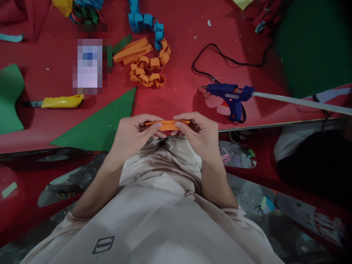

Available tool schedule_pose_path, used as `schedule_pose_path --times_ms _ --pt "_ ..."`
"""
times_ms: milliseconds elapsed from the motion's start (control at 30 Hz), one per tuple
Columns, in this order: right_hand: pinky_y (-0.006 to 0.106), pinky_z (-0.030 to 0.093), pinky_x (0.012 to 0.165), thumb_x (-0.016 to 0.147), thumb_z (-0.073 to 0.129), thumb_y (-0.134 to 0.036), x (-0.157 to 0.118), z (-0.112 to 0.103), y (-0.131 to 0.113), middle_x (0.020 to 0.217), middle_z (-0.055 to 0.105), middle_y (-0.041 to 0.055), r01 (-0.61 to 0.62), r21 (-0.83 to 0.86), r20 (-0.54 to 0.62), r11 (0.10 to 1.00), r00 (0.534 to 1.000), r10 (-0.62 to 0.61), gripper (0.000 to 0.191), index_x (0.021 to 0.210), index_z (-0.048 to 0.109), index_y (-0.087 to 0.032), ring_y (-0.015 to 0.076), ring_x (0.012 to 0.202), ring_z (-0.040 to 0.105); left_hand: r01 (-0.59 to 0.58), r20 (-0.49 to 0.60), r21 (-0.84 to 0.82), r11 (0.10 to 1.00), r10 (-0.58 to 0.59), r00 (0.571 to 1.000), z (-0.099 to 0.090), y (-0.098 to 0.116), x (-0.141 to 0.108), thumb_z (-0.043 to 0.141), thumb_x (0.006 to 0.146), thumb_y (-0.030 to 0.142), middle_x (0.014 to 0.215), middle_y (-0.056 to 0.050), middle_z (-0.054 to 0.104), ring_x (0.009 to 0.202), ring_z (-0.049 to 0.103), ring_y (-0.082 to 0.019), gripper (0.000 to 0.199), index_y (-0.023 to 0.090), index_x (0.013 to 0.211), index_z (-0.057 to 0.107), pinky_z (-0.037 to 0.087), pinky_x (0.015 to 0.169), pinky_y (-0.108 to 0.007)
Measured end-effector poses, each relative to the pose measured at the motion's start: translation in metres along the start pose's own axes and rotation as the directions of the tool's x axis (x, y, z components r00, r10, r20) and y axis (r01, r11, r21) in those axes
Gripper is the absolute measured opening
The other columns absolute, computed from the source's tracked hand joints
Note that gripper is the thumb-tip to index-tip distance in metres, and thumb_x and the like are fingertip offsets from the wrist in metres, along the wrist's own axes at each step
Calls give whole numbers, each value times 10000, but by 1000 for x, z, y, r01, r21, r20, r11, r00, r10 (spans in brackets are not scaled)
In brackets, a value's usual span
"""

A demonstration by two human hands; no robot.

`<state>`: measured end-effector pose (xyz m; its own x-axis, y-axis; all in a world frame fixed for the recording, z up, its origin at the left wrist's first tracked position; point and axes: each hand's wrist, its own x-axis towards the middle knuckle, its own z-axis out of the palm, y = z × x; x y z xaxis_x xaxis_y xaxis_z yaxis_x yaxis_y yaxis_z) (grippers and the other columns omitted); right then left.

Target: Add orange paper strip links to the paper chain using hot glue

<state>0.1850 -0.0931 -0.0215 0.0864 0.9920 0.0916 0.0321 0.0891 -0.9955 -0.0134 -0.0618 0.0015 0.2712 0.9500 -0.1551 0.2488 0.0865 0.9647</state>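
Note:
Between both hands, an orange paper strip is held level just over the table's front edge. My left hand pinches its left end, the thumb on the near face. My right hand grips the other end in the same way, so part of the strip is hidden by fingers. Beyond the hands lies a paper chain whose orange links join blue links. Beside the chain rests a stack of loose orange strips. A blue hot glue gun lies to the right, with a long glue stick in its back.
On the red table are green paper pieces, a yellow utility knife with its blade out, and a blurred-out object. The glue gun's black cord curves toward the back. Red chairs stand below the edge.

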Motion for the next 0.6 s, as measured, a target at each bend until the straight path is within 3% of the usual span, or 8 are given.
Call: schedule_pose_path --times_ms 167,267,467,600 --pt "306 612 874 892 802 -327 1 -12 -4 1064 807 49 289 -258 201 922 949 -241 244 1126 792 -261 182 952 748 49 3 -83 995 -49 999 -1 4 1 766 900 443 811 -44 800 657 784 -182 285 191 1031 791 629 586 -213" --pt "310 606 864 917 769 -287 2 -14 -3 1081 804 48 362 -264 191 894 928 -319 230 1147 791 -287 182 956 744 56 48 -111 992 -51 998 -2 6 1 760 906 428 790 -48 792 653 782 -190 260 196 1021 785 620 552 -215" --pt "348 614 883 915 765 -317 1 -7 1 1051 792 48 216 -170 78 962 976 -205 176 1083 796 -279 200 960 739 -29 24 -68 997 31 999 -1 3 -1 732 923 476 912 -53 804 717 794 -181 311 200 1063 760 651 646 -237" --pt "326 619 904 899 775 -289 0 -4 0 1096 774 51 100 -28 97 995 991 -97 202 1097 775 -251 187 1001 738 -66 -7 -21 998 65 998 2 0 -2 779 885 404 918 -43 808 734 793 -173 255 199 1037 774 662 709 -245"
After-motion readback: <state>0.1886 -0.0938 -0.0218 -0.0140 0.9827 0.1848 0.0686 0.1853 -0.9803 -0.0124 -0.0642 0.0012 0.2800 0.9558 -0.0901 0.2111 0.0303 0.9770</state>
